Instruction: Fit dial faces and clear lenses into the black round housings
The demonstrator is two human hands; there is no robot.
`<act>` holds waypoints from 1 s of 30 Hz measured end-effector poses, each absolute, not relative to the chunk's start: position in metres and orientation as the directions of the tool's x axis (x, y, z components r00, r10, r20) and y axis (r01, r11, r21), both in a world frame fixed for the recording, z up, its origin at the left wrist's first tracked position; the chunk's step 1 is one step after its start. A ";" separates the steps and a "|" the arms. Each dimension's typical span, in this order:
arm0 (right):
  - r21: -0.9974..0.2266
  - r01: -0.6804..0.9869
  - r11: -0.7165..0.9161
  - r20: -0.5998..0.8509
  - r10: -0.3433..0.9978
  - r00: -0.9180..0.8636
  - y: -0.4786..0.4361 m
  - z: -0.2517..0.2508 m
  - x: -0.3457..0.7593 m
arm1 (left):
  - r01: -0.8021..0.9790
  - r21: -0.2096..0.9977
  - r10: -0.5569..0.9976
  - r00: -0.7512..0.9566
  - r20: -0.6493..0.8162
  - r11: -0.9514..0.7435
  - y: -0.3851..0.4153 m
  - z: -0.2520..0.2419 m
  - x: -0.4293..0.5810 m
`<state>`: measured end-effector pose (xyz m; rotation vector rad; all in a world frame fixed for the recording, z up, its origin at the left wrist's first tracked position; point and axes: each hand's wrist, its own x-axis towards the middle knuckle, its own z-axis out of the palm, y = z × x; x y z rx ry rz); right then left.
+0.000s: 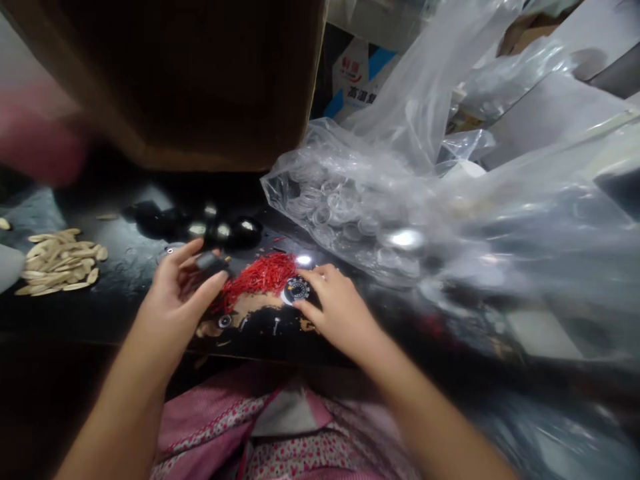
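My right hand (333, 300) pinches a round black dial (297, 290) with white markings, its thumb and fingers at the right rim. To the left, my left hand (177, 283) curls its fingers around a small dark grey part (207, 262), which is blurred and partly hidden. Between the hands lies a heap of thin red pieces (265, 275) on a brownish patch of the dark tabletop. A small round black-and-white piece (225, 321) and a tiny metal pin (277, 325) are near the table's front edge.
Glossy black rounded parts (223, 230) stand behind my left hand. Pale seeds (65, 261) are piled at the left. A large cardboard box (200, 157) rises at the back. Clear plastic bags (420, 193), one with clear round pieces (340, 203), spread across the right.
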<state>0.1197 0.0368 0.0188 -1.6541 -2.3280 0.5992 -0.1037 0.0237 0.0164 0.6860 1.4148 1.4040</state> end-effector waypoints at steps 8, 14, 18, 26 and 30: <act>-0.638 0.753 0.162 -0.024 0.973 -0.229 0.040 0.009 0.121 | -0.725 0.561 0.788 -0.041 -0.614 0.399 -0.040 0.019 -0.068; -0.885 0.463 -0.034 -0.114 0.983 -0.146 0.031 0.015 0.122 | -0.773 0.436 0.738 0.061 -0.672 0.461 -0.034 0.021 -0.041; -0.913 0.402 -0.069 -0.117 0.988 -0.097 0.034 0.014 0.131 | -0.793 0.460 0.754 -0.001 -0.657 0.400 -0.028 0.025 -0.036; -0.869 0.483 0.111 0.086 0.994 -0.072 0.025 0.040 0.138 | -0.775 0.499 0.797 0.011 -0.603 0.388 -0.030 0.019 -0.025; -0.879 0.437 0.190 0.078 0.962 -0.262 0.014 0.053 0.118 | -0.716 0.602 0.836 -0.046 -0.547 0.354 -0.035 0.018 -0.015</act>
